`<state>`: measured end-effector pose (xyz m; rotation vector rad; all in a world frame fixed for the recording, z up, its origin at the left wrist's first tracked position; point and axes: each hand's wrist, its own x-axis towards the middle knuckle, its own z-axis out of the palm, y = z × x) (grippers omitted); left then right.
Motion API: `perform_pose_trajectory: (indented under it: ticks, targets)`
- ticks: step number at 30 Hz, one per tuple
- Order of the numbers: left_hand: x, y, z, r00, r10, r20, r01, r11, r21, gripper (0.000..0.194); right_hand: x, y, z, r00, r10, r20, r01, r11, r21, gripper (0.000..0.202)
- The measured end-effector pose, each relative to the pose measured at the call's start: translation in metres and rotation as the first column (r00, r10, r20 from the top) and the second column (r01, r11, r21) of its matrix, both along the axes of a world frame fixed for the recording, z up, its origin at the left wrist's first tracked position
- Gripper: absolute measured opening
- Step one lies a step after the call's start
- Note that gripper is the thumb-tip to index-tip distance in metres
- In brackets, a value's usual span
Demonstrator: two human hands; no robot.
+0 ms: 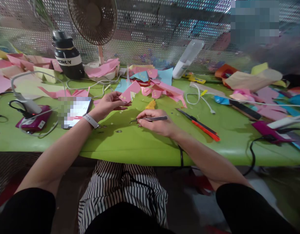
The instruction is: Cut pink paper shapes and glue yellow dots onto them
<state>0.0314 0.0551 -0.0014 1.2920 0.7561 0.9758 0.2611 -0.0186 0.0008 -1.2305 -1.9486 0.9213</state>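
Left hand [110,103] pinches a light, floppy pink paper piece [129,93] by its edge; right hand [156,123] grips thin, rigid, probably metal tweezers [150,119] mid-shaft.

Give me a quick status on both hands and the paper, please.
Left hand holds pink paper. Right hand grips tweezers, tips on table. Scissors lie right, apart.

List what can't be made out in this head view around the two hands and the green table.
- Phone screen: pixelated, content unreadable.
- Top right corner: blurred block hides whatever is behind it.
- Tip of the metal tool in the right hand: too small to tell what it touches.
- Pink paper piece at the left hand: its yellow marks are too small to identify.
- Bottle label: only partly readable.
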Motion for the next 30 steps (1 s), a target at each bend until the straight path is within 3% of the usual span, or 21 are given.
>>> perform_pose_trajectory:
  ticks: [20,25,30]
  targets:
    - [0.000,-0.001,0.002,1.000,-0.016,-0.008,0.016,1.000,0.013,0.032,-0.003,-0.002,-0.002,0.999,0.028,0.023,-0.029,0.999,0.043,0.012]
    - [-0.001,-0.001,0.002,1.000,-0.008,-0.011,0.008,1.000,0.019,0.032,0.000,-0.001,-0.002,0.996,0.057,-0.073,-0.063,0.994,-0.086,0.028]
    - [-0.002,0.000,0.001,0.998,-0.059,-0.024,0.059,0.998,0.004,0.033,0.008,0.007,0.014,0.929,0.026,-0.369,-0.085,0.986,-0.144,0.037]
